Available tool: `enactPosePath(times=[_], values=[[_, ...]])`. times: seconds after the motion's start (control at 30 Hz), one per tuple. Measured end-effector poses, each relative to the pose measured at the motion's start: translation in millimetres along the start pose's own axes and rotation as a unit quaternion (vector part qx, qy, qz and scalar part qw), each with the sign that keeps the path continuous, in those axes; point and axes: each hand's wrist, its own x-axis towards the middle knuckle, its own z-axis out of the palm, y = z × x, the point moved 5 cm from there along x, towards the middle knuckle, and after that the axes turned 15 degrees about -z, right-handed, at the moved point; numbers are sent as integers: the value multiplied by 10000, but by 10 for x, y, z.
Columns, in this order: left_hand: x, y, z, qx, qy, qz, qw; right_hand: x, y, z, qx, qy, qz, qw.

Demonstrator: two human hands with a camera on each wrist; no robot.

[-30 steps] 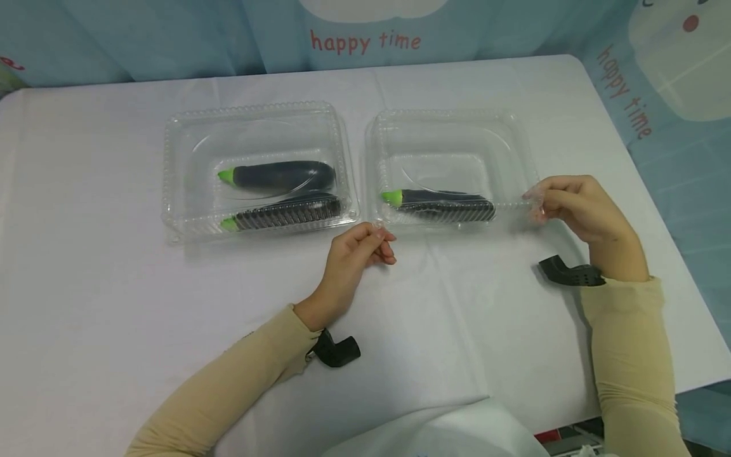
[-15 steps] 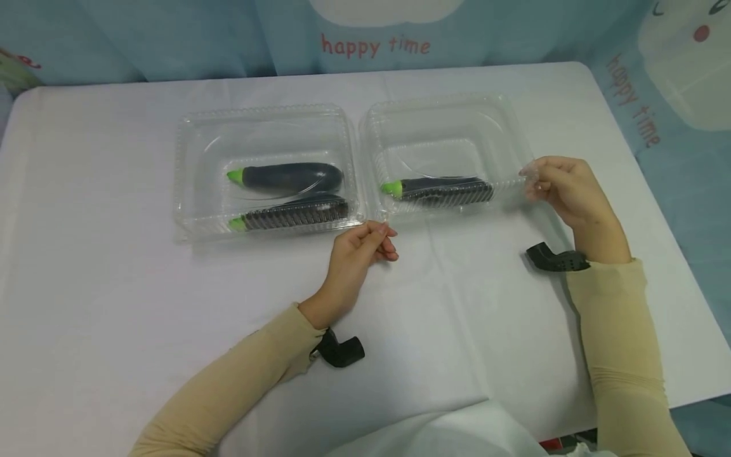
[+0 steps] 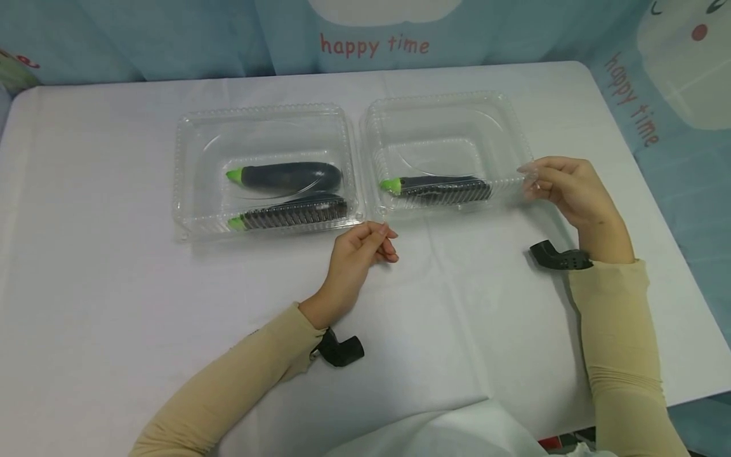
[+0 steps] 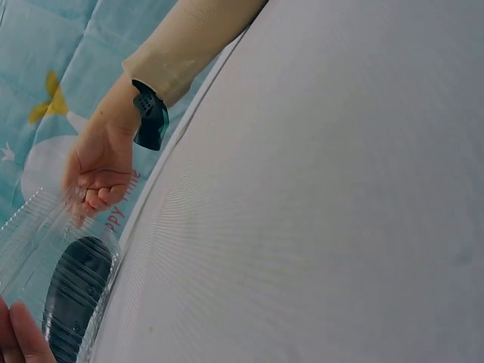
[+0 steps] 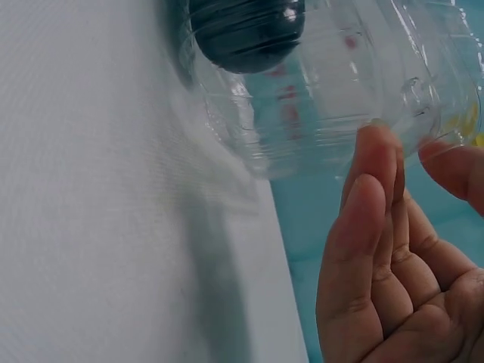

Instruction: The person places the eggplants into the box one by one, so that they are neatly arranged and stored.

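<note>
My right hand (image 3: 571, 190) pinches the near right corner of a clear plastic food container (image 3: 434, 111). Thumb and fingers meet at its rim in the right wrist view. One dark eggplant (image 3: 436, 189) with a green stem lies along that container's near wall. Just off the container's near left corner is my left hand (image 3: 351, 266), its fingers loosely bent and nothing visible in them. A second clear container (image 3: 257, 113) stands to the left, side by side with the first. It holds two eggplants, one in the middle (image 3: 288, 176) and one against the ribbed near wall (image 3: 291, 212).
A white cloth covers the table (image 3: 114, 330), whose right edge runs beyond my right forearm. Behind it hangs a blue printed curtain (image 3: 200, 38). Black curved camera mounts (image 3: 341, 351) sit at both wrists.
The right container has shifted slightly away from me and tilted a little, with my right hand following at its corner. The head view has shifted slightly. My left hand stays nearly still.
</note>
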Motion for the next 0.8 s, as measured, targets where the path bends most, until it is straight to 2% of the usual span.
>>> enactPosePath(times=[0.17,0.3,0.37,0.43,0.53,0.63,0.7,0.8], values=[[-4,10,-19,-65,112,-74,9999,55,-1,-18,-127,160,-42,9998],[-25,-6,-17,-211,197,-370,9989,50,0,-74,-225,594,59,9980],[-64,-16,-10,-157,158,-526,9984,34,-2,-109,-191,747,88,9970],[-128,-11,-7,99,74,-549,9984,27,-15,-137,-137,795,38,9967],[-262,41,-37,634,-144,-226,9976,24,-63,-170,-199,762,-230,9966],[-406,199,-132,1081,-261,388,9930,47,-150,-188,-544,724,-440,9949],[-482,383,-248,1254,-170,867,9882,91,-230,-188,-974,681,-546,9914],[-563,750,-490,1327,212,1579,9783,186,-375,-164,-1745,631,-657,9804]])
